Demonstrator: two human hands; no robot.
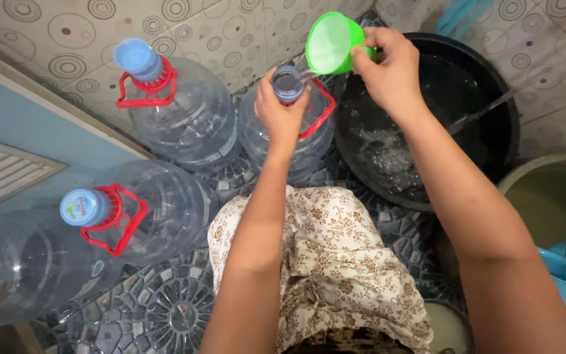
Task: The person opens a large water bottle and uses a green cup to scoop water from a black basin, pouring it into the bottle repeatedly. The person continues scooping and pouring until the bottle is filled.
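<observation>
Your left hand (pixel 282 111) is clenched around the open neck of the clear water jug (pixel 283 141) standing on the tiled floor (pixel 165 308). Your right hand (pixel 388 69) pinches the green funnel (pixel 329 42), tilted just above that neck, beside the black basin (pixel 492 118) of water.

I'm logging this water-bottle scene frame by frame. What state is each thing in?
Middle bottle: uncapped, upright, neck gripped by left hand.
Green funnel: held tilted by right hand, spout not yet in the neck.
Far bottle: blue cap on.
Near bottle: blue cap on, looks empty.
Black basin: holds water, bubbling.
</observation>
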